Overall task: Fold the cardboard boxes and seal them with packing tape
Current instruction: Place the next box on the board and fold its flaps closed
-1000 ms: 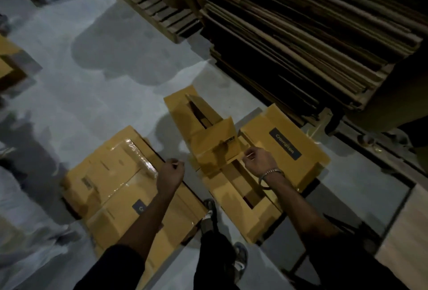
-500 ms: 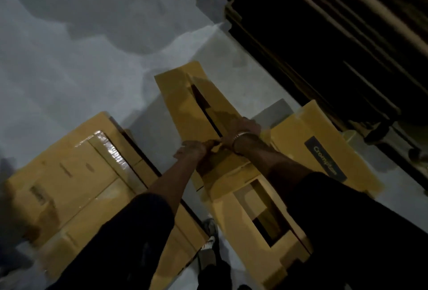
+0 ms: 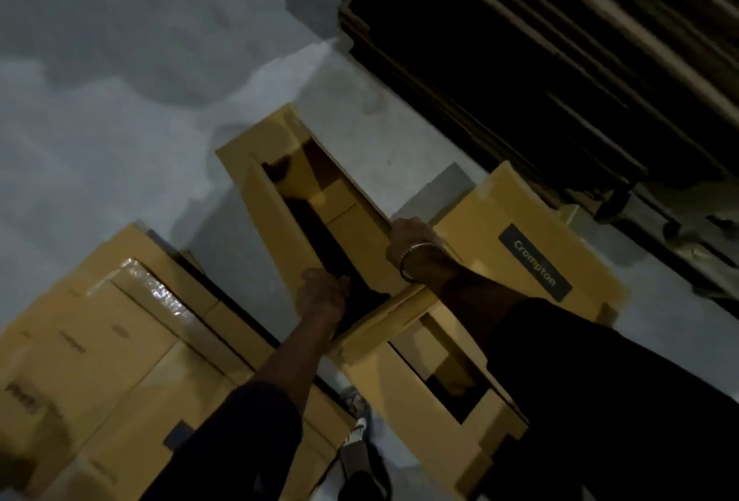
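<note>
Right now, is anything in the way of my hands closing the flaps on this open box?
Nothing visible blocks them. The left hand and right hand already grip opposite flaps of the open box. The gap between the flaps looks dark, so its inside cannot be fully checked.

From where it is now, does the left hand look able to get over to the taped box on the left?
Probably yes. The left hand grips the left flap of the open box, and the taped box lies just beside that arm with only bare floor between. It would have to let go first.

Matt yellow-brown cardboard boxes point(image 3: 276, 220), glossy crinkled clear tape point(image 3: 160, 292), smooth grey concrete floor point(image 3: 120, 100).
</note>
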`<state>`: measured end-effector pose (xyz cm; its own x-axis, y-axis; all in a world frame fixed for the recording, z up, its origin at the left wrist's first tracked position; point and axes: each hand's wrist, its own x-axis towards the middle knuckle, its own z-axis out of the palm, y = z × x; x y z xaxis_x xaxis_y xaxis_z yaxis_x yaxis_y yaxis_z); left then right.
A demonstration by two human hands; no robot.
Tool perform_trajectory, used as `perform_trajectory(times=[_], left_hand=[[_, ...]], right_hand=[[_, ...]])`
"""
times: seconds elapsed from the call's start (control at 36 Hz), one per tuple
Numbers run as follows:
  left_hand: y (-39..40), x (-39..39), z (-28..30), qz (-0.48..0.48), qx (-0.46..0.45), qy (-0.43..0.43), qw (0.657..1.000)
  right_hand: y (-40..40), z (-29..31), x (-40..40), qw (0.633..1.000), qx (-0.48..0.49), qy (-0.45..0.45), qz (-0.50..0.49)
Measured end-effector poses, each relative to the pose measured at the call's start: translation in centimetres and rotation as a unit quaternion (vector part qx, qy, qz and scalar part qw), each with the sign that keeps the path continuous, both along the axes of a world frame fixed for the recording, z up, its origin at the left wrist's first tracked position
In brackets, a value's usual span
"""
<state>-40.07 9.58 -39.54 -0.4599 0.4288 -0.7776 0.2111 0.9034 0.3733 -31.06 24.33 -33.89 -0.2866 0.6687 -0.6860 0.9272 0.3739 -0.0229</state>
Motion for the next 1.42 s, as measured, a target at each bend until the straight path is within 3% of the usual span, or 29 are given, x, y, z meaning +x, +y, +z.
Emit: perform_trajectory(times=[0.19, 0.44, 0.58, 0.69, 0.83, 1.03, 1.25, 1.42], left_hand=[[-4.4, -3.5, 7.4, -0.036, -0.022, 0.029, 0.999], [-11.5, 0.0, 24.8, 0.029, 0.098, 0.060, 0.993], [-16.4, 4.7, 32.1, 0.007, 0.134, 0.089, 0.987], [-19.3, 10.6, 36.9, -0.038, 0.190, 0.123, 0.973], [-22.7, 19.9, 42.9, -0.103, 0.297, 0.196, 0.929], [-28.4, 31.3, 50.5, -0.151, 0.355, 0.231, 0.893], [-33.1, 45.5, 57.7, -0.198, 0.447, 0.172, 0.855], [-33.8, 54.9, 58.9, -0.250, 0.482, 0.112, 0.833]], right_hand=[[-0.4, 9.6, 3.6, 0.995, -0.050, 0.067, -0.058], [-5.1, 25.4, 12.7, 0.986, -0.022, 0.108, -0.125], [-11.2, 34.6, 20.9, 0.969, 0.003, 0.162, -0.185], [-17.2, 39.6, 28.3, 0.944, 0.050, 0.219, -0.240], [-25.6, 45.0, 38.0, 0.900, 0.132, 0.261, -0.324], [-37.1, 52.9, 53.9, 0.843, 0.186, 0.300, -0.405], [-49.2, 59.5, 68.9, 0.789, 0.272, 0.266, -0.483], [-55.4, 59.8, 78.5, 0.729, 0.301, 0.240, -0.567]])
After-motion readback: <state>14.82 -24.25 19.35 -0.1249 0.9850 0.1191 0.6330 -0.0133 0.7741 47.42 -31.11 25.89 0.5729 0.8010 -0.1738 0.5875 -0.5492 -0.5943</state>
